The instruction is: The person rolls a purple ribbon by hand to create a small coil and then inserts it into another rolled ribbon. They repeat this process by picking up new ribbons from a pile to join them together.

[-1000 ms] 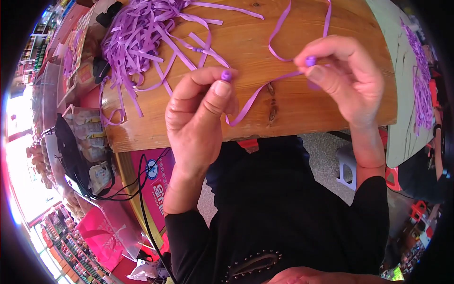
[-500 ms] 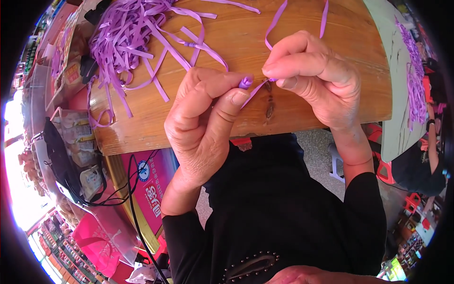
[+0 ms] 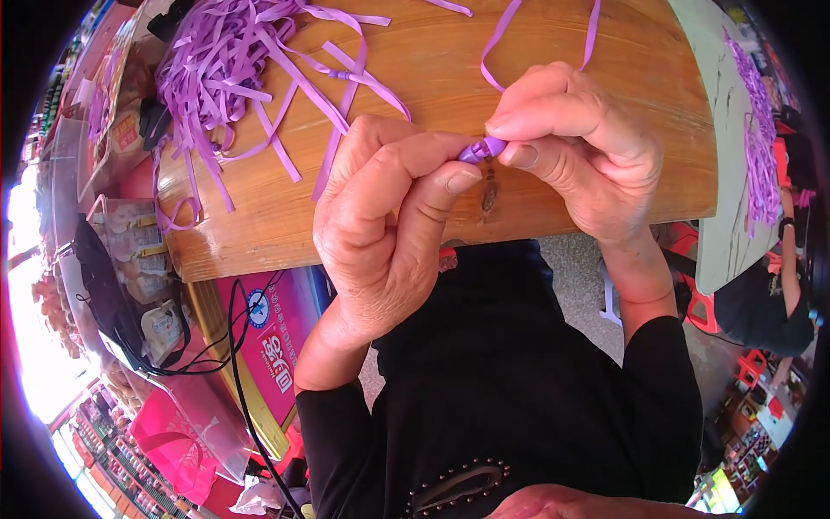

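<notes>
Sm. purple clasp (image 3: 482, 150), prob. 2 pcs end-to-end, btwn fingers (image 3: 462, 179)

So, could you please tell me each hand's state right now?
Left hand: closed, pinching a small purple piece.
Right hand: closed, pinching another purple piece against it.

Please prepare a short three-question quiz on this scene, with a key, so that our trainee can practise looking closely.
1. Multiple choice: what lies on the wooden table, toward its left side?
A) a pair of scissors
B) a heap of purple straps
C) a stack of plates

2. True or false: the left hand and the right hand each pinch a small purple piece between thumb and finger.

3. Fill in the gap: the pale tabletop with another purple bundle on it is on the person's ____ side.

Key: 1. B; 2. true; 3. right.
</notes>
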